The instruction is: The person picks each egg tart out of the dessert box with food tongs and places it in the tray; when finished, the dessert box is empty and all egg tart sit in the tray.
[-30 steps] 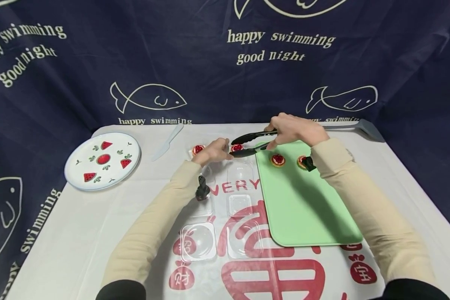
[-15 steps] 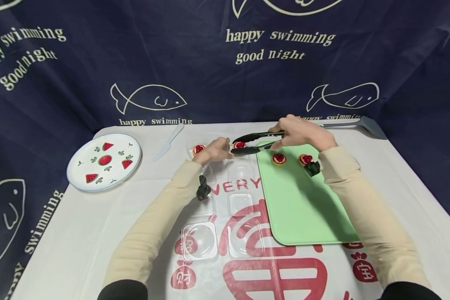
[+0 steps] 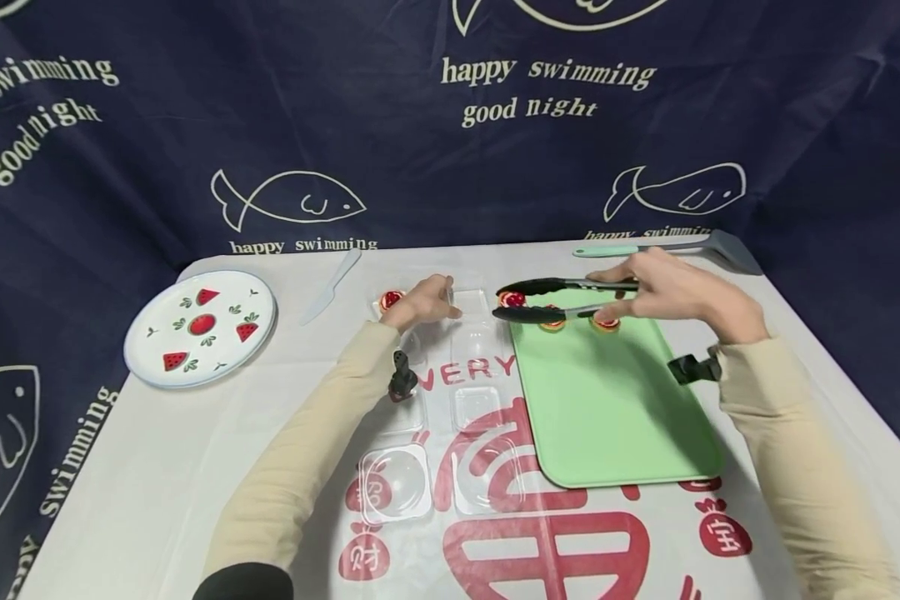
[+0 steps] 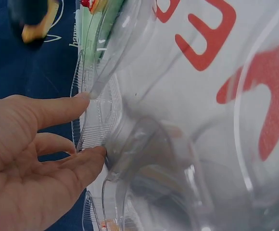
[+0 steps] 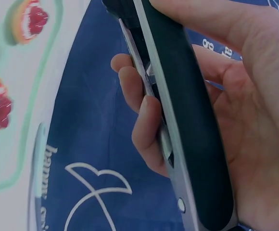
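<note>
My right hand (image 3: pixel 663 287) grips a pair of black tongs (image 3: pixel 543 286) by their handles. Between the tong tips is a small red-topped tart (image 3: pixel 511 299), over the far left corner of the green board (image 3: pixel 615 417). On that board sit another tart (image 3: pixel 551 321) and a further tart (image 3: pixel 606 323), partly behind the tongs. With thumb and fingertips my left hand (image 3: pixel 423 302) holds the far end of a clear plastic tray (image 3: pixel 399 483) with several compartments. One tart (image 3: pixel 392 299) lies in its far left compartment. The left wrist view shows the thumb (image 4: pixel 77 106) at the tray's rim.
At the left stands a white plate (image 3: pixel 225 350) with watermelon pictures. A pale blue plastic knife (image 3: pixel 332 287) lies between plate and tray. A grey spatula (image 3: pixel 727 250) with a mint handle lies along the back right edge, before a dark blue curtain (image 3: pixel 420 167).
My right hand has moved right with the tongs, carrying the tart from the tray's far right compartment to the board's corner. The left hand stays at the tray.
</note>
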Demonstrator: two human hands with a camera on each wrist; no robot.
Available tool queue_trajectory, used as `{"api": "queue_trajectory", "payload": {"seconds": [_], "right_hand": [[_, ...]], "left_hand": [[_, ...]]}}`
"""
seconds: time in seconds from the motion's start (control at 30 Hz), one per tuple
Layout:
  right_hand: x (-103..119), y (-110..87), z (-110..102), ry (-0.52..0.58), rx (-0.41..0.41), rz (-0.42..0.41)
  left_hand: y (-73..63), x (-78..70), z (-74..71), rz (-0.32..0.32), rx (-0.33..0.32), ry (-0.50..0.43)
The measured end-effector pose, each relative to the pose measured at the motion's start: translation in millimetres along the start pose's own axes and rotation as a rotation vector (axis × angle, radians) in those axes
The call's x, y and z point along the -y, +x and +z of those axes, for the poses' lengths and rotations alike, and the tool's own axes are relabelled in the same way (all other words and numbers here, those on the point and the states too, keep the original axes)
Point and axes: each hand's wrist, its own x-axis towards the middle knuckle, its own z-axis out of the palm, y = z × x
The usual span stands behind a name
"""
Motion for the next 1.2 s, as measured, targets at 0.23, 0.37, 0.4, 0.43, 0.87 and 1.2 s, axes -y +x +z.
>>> {"api": "queue_trajectory", "payload": {"seconds": [0.23, 0.37, 0.4, 0.43, 0.87, 1.2], "right_hand": [[-7, -41.5, 20, 0.041, -0.003, -0.021], [-8, -63.8, 31, 0.061, -0.017, 0.009], [-8, -68.8, 33, 0.066, -0.026, 0.010], [-8, -73.6, 35, 0.067, -0.037, 0.011], [-15, -105.3, 52, 0.010, -0.106, -0.005], [-15, -110.6, 60, -0.010, -0.135, 0.038]], "left_hand": [[-0.1, 1.9, 0.7, 0.004, 0.001, -0.007], [0.0, 2.0, 0.2, 0.008, 0.000, 0.008], [-0.2, 2.0, 0.0, 0.007, -0.001, 0.011], [-0.5, 2.0, -0.2, 0.005, -0.001, 0.011], [-1.7, 1.4, -1.1, -0.015, 0.003, 0.003], [-0.4, 0.8, 0.9, -0.007, -0.015, 0.010]]}}
